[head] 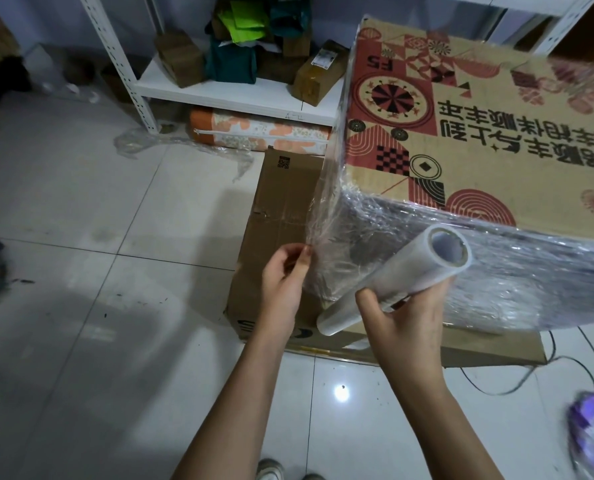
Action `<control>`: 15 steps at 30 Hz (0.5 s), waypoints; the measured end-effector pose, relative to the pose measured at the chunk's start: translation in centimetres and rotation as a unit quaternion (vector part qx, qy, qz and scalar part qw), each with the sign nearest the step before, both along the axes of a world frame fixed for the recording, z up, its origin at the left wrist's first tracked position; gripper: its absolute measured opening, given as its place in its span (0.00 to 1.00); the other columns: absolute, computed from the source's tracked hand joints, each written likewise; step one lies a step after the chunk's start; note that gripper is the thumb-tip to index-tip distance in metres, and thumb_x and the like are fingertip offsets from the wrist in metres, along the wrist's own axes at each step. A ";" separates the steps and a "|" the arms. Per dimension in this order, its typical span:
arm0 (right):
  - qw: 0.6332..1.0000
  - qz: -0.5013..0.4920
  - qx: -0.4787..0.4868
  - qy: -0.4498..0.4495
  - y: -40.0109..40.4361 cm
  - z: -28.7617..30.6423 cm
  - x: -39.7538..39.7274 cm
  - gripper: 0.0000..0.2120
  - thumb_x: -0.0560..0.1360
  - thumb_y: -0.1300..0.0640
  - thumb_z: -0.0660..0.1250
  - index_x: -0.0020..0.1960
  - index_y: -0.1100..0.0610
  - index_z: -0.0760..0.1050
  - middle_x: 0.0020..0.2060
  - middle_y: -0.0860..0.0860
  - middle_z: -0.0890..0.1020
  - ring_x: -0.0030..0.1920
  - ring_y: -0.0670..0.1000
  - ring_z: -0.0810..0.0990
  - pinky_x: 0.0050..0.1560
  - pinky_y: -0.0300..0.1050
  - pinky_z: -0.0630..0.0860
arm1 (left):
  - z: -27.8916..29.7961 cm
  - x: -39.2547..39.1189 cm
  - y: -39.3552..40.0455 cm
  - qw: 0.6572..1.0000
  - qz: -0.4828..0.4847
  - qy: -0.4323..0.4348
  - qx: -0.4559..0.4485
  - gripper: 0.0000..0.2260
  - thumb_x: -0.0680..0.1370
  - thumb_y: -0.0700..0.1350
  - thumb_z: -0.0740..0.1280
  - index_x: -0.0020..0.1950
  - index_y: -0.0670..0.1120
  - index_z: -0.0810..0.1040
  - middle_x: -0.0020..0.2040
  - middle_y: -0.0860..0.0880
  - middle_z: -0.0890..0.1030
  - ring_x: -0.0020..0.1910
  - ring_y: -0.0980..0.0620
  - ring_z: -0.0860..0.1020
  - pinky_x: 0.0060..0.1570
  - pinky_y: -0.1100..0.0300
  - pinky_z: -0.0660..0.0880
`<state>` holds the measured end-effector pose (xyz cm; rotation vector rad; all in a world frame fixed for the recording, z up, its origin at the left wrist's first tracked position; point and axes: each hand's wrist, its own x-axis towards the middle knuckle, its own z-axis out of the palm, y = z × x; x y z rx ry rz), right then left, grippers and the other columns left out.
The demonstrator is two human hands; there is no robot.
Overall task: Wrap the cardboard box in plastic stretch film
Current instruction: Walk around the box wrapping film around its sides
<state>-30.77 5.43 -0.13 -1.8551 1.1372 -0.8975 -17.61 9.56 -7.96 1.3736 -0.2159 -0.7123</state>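
A large printed cardboard box [479,109] with red and black patterns stands on a flattened brown carton [281,209]. Clear stretch film [496,271] covers its near side and left corner. My right hand [403,320] grips the roll of stretch film [403,278], which is tilted with its open core up and to the right. My left hand [283,282] pinches the loose edge of the film near the box's left corner, and the film runs from there up to the corner.
A white metal shelf [219,88] behind holds small parcels and coloured bags. An orange patterned cushion [254,133] lies under it. Crumpled film scraps [139,140] lie on the tiled floor. Black cables [538,375] and a purple object [593,434] are at right.
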 end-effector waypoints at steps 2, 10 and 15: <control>1.000 0.000 -0.005 -0.001 -0.1 0.0 0.0 0.29 0.64 0.63 0.71 0.55 0.49 0.58 0.41 0.37 0.69 0.40 0.42 0.69 0.42 0.50 0.72 | 0.3 -0.2 -0.5 0.999 0.013 0.051 -0.003 0.02 0.73 0.49 0.70 0.44 0.53 0.79 0.43 0.55 0.83 0.44 0.60 0.80 0.38 0.70 0.74; 1.000 -0.009 -0.008 -0.006 0.0 -0.2 0.2 0.28 0.63 0.64 0.70 0.55 0.51 0.59 0.41 0.38 0.69 0.40 0.41 0.70 0.41 0.50 0.72 | 4.5 -3.8 -2.2 0.973 0.210 0.039 0.086 0.06 0.81 0.46 0.59 0.55 0.53 0.74 0.48 0.61 0.76 0.48 0.67 0.74 0.42 0.78 0.67; 1.000 -0.014 0.000 -0.005 -0.2 0.1 0.3 0.29 0.63 0.63 0.70 0.56 0.49 0.58 0.40 0.38 0.72 0.42 0.37 0.74 0.40 0.50 0.74 | 5.0 -6.9 -2.3 0.997 0.079 -0.012 -0.010 0.20 0.82 0.52 0.51 0.74 0.53 0.61 0.70 0.60 0.64 0.67 0.66 0.63 0.64 0.71 0.61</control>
